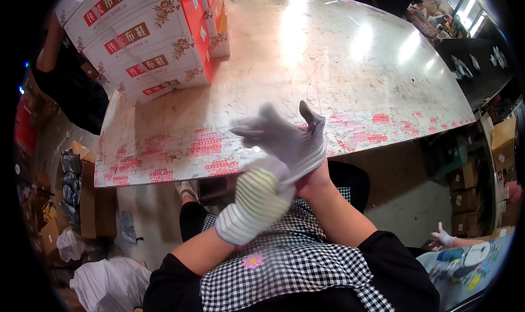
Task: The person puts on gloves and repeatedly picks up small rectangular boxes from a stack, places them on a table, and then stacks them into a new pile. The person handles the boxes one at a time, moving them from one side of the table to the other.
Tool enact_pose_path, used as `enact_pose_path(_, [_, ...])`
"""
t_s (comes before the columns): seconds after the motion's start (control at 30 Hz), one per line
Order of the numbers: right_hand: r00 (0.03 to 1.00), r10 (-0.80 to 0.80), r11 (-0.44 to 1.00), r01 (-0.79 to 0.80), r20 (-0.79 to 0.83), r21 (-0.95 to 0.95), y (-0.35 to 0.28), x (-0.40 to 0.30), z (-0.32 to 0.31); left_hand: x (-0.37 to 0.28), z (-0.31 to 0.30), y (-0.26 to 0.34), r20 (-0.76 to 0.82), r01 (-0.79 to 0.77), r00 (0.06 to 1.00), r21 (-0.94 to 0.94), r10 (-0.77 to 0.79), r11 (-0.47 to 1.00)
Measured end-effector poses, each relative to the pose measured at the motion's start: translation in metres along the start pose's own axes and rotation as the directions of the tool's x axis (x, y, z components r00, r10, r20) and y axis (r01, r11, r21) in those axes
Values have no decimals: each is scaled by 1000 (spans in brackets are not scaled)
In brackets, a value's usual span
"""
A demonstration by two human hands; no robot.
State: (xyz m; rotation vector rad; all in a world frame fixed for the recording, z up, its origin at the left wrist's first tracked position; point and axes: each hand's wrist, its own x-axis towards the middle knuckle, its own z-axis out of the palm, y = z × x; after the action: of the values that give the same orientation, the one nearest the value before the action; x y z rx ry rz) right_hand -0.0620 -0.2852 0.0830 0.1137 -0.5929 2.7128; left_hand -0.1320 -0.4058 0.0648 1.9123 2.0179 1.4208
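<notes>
My left hand (260, 195), in a knit glove with yellow and grey-blue stripes, is closed on the cuff of the glove on my right hand. Motion blurs its fingers. My right hand (291, 141) wears a grey-palmed work glove (309, 156) and is turned palm up above the table's near edge, thumb out and fingers apart. Bare wrist shows below that cuff. Both hands hang over the front rim of a worn, pale table (262, 82), which has red printed tape along its border.
White and red shoe boxes (143, 45) are stacked at the table's left. A person in dark clothes (78, 90) stands beyond them. On the floor at left are an open carton (88, 201) and a white sack (110, 283). At right are a co-worker's gloved hand (445, 238) and shelved cartons (465, 193).
</notes>
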Motion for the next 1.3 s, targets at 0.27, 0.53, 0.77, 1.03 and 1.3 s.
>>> enact_pose_path(0.27, [905,-425,903,424,-5,-59,-8,30,22,9,43,-62,83,480,876,-51,-475,876])
enact_pose_path(0.53, [822,-561,523,449,104,-724,-33,59,-2,-5,51,-27,347,115,933,-45,-93,992])
enact_pose_path(0.77, [902,-319,927,361,-291,103,-55,49,-12,3,42,-6,387,-6,921,97,-33,995])
enact_pose_path(1.03, [835,-170,954,7,523,299,17,44,3,16,21,-22,150,149,977,36,-153,988])
enact_pose_path(1.3, [912,-404,810,322,-70,-490,-44,7,29,-13,25,-37,137,-164,976,-66,172,984])
